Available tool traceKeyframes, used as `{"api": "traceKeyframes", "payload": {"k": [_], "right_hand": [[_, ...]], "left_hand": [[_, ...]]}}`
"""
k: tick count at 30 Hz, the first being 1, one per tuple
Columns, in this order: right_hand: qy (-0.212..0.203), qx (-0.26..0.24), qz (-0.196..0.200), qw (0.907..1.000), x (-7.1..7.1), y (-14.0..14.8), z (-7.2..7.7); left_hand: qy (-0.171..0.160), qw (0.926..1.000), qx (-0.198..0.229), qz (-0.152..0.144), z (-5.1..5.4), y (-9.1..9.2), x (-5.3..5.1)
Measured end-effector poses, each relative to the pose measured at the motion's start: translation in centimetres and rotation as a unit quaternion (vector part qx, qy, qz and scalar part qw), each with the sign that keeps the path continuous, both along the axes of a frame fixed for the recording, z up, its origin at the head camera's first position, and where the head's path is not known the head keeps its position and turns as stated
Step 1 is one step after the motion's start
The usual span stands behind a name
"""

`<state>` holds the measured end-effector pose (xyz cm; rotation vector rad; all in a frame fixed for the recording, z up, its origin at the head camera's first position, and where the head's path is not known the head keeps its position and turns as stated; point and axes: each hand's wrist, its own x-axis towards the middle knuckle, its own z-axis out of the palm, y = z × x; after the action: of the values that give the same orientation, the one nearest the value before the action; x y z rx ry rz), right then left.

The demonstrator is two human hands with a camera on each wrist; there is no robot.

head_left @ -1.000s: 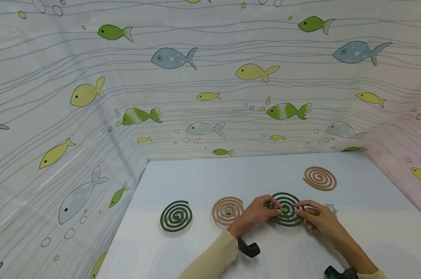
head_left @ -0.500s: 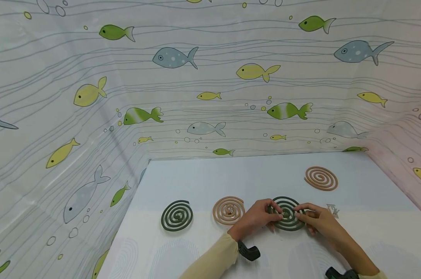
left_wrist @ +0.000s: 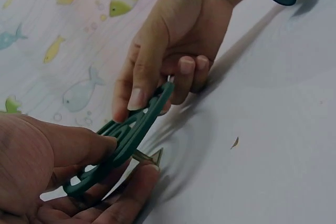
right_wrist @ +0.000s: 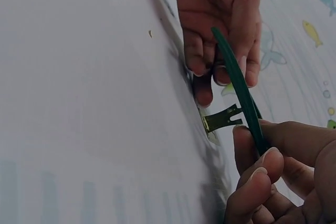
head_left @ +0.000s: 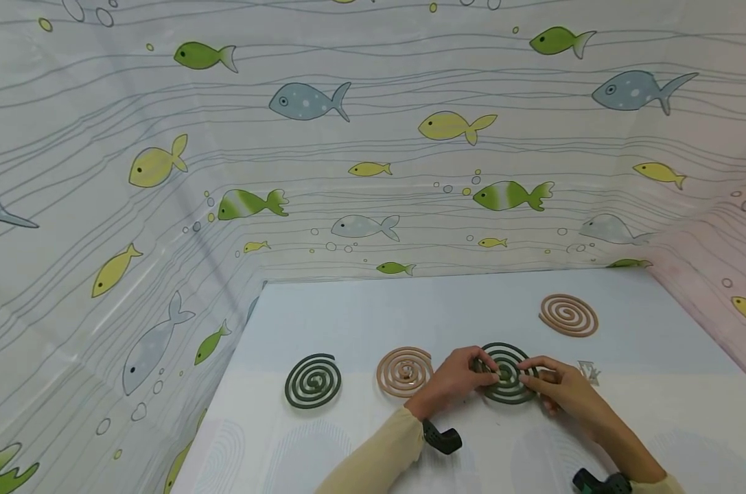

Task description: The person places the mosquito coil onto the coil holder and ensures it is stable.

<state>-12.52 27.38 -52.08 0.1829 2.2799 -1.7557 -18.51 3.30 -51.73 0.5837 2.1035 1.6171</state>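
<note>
A dark green mosquito coil is held tilted just above the table between both hands. My left hand pinches its left side, with the thumb near the centre. At its right side, my right hand grips the rim between thumb and fingers. Under the coil a small metal coil stand sticks out from the centre, its forked end against the coil, as the right wrist view shows. In the left wrist view, fingertips of the left hand touch the stand's triangular end.
Another green coil lies at the left, beside a brown coil with metal at its centre. A second brown coil lies at the back right. A flat metal stand lies right of the right hand. Fish-printed sheeting surrounds the white table.
The green coil dipped slightly toward the front of the table, then came back up a little. Both hands have kept hold of it and moved only slightly.
</note>
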Motion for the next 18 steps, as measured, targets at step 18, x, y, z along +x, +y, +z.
{"api": "traceKeyframes", "payload": {"k": [18], "right_hand": [[0.007, 0.000, -0.013, 0.9999, -0.33, -0.42, 0.05]], "left_hand": [[-0.046, 0.9983, 0.031, -0.016, -0.06, 0.07, 0.27]]}}
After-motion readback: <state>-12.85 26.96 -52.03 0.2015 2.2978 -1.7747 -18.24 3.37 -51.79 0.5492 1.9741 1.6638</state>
